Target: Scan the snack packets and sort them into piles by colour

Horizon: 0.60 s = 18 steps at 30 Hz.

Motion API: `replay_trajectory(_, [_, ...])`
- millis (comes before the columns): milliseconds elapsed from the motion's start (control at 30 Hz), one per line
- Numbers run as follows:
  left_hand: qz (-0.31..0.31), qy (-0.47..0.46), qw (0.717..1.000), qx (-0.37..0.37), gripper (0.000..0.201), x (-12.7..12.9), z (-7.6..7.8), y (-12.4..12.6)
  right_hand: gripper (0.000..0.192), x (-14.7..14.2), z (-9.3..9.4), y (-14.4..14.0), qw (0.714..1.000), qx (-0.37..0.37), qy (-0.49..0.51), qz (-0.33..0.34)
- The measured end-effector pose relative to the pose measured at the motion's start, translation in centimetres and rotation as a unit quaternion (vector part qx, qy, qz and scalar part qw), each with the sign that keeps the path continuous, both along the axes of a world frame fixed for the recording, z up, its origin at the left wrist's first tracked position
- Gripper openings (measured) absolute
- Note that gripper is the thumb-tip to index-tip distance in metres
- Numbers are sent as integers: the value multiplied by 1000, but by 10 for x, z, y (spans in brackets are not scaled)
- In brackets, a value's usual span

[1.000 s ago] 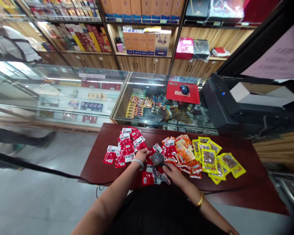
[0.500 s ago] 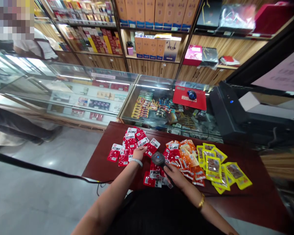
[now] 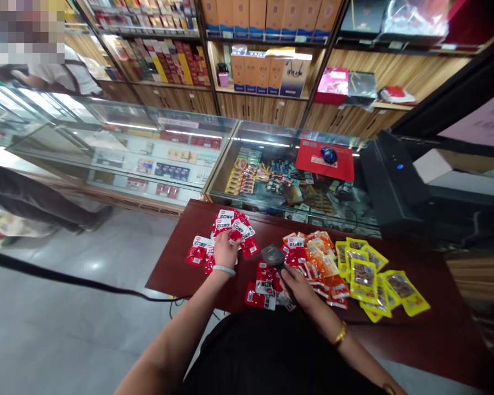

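Note:
My left hand (image 3: 225,250) rests over a loose pile of red-and-white snack packets (image 3: 224,223), its fingers apart and touching the top ones. What lies beneath the palm is hidden. Wrapped round the handle of a black handheld barcode scanner (image 3: 273,255) is my right hand (image 3: 298,285). The scanner's head hangs above the table between the red groups. Below it lie more red packets (image 3: 255,295), partly covered by the scanner and my right hand. Orange packets (image 3: 321,262) are heaped right of the scanner, with yellow packets (image 3: 363,278) beyond them.
The dark red table (image 3: 168,269) abuts a glass display counter (image 3: 271,206) holding small goods. On the counter lie a red mat (image 3: 307,159) and a mouse (image 3: 328,155). A black machine (image 3: 389,186) stands right. Another person (image 3: 61,71) is at the far left.
My left hand has moved left from a red packet near the scanner onto the red pile, and its fingers have spread. My right hand still holds the scanner. The view has shifted slightly.

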<state>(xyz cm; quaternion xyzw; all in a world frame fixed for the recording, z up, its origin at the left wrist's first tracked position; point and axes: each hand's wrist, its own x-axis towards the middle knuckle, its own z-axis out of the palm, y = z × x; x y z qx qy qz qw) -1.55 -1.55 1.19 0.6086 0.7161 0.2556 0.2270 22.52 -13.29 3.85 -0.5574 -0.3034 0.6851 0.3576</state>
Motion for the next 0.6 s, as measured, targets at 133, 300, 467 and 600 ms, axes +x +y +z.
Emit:
replay_trajectory(133, [-235, 33, 963, -125, 50, 43, -12, -29, 46, 17, 2, -2, 998, -15, -11, -55])
replay_trajectory(300, [-318, 150, 914, -201, 81, 80, -26, -49, 47, 27, 5, -6, 997, -15, -2, -73])
replay_trajectory(467, [-303, 140, 912, -237, 53, 75, -32, -49, 50, 20, 1, -12, 998, -15, -1, -60])
replay_trajectory(600, [-226, 25, 933, -277, 34, 58, -50, -51, 56, 14, -2, -16, 999, -26, -18, -41])
